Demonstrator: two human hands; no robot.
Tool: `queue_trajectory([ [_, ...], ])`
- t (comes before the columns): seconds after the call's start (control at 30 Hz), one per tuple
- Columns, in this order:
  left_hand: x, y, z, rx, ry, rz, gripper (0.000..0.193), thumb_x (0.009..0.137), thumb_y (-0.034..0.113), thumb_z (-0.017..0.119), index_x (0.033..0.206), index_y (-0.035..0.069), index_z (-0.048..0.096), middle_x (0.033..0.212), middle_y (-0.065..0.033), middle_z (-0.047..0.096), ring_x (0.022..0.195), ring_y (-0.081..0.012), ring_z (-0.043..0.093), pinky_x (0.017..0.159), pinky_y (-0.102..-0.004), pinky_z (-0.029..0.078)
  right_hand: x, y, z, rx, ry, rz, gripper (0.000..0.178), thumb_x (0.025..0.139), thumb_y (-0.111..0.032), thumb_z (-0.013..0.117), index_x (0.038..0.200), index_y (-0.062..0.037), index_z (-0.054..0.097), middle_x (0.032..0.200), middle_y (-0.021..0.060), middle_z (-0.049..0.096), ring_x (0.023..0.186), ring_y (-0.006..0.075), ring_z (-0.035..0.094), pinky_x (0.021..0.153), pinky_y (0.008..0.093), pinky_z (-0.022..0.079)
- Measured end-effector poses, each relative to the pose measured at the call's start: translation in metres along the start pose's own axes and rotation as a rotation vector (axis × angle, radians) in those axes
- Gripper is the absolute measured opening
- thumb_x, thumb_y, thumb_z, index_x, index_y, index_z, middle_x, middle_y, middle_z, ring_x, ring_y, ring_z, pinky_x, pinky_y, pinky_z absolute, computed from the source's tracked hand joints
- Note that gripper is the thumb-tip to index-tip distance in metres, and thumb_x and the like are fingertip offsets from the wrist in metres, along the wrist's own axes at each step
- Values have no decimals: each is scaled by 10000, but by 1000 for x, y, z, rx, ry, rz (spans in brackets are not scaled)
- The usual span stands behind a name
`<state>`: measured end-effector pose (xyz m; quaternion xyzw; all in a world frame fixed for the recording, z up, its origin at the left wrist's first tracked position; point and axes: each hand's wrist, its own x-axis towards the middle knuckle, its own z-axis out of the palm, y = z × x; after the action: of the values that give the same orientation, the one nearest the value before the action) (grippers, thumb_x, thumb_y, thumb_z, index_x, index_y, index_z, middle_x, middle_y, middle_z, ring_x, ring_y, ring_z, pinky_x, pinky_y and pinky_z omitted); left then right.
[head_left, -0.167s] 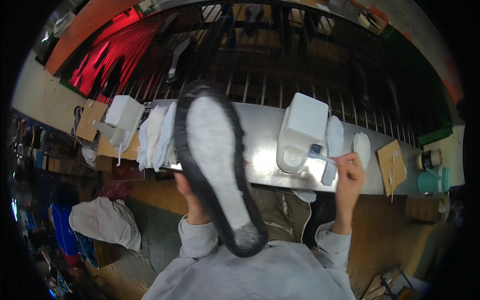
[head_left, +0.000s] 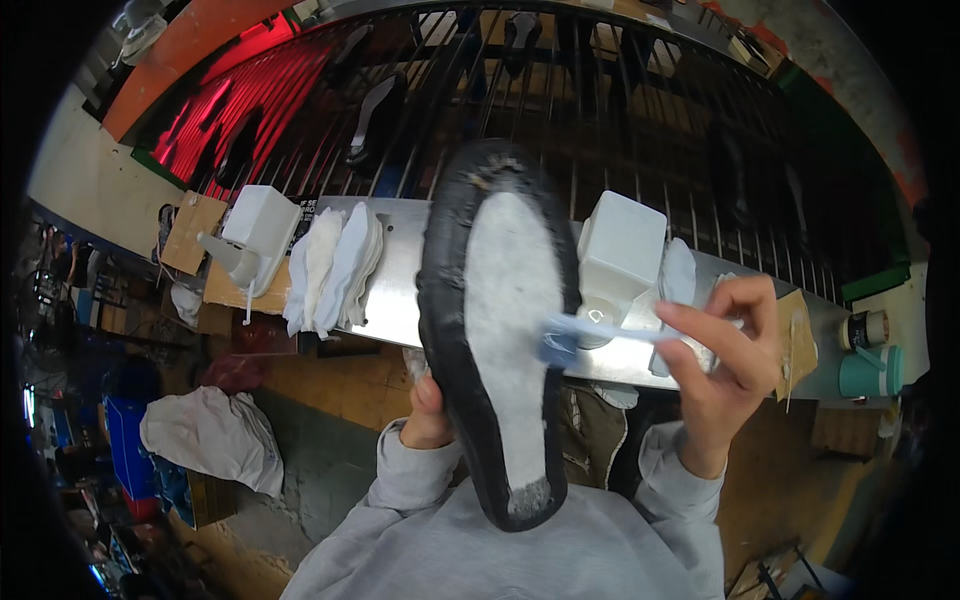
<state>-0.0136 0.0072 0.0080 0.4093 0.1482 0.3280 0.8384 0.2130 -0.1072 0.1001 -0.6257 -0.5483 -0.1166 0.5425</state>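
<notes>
**Brushing, apparently under way**

I see the upturned shoe (head_left: 508, 300) at near centre, left hand (head_left: 430, 416) gripping its left side, right hand (head_left: 732, 352) pinching a brush (head_left: 560, 346) over its right edge. How much is done or left, I cannot tell.

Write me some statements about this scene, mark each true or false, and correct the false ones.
1. The left hand's grip holds a black shoe part. True.
2. The right hand's grip holds a blue-headed tool. True.
3. The black shoe part is black all over. False: it has a white centre.
4. In the picture, pale insole-shaped pieces lie left of the black shoe part. True.
5. The blue-headed tool lies on the metal table. False: it is held up, its head overlapping the shoe part's right edge in view; contact is unclear.
</notes>
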Motion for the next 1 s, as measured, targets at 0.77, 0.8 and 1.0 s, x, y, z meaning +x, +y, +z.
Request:
queue_trajectory([
  [0.77,-6,7,21,-196,-261,-62,1050,818,672,688,1597,141,227,1610,-240,243,1450,-473,291,1130,-660,348,13,-6,-5,-86,-106,-136,408,580,-203,916,977,-182,827,808,-11,412,733,146,449,614,288,324],
  [0.8,-6,7,22,-173,-235,-66,1059,815,693,668,1597,139,217,1602,-249,246,1438,-478,306,1122,-662,359,16,-3,-2,-128,-37,-84,398,580,-198,914,969,-177,827,804,-9,412,734,147,448,614,290,323],
  [1.0,4,8,22,-77,-41,-70,1126,793,808,557,1594,126,154,1544,-299,272,1359,-503,405,1063,-663,437,-3,8,6,-129,-11,-54,388,589,-271,918,956,-180,830,793,-11,404,749,152,421,631,296,324],
])
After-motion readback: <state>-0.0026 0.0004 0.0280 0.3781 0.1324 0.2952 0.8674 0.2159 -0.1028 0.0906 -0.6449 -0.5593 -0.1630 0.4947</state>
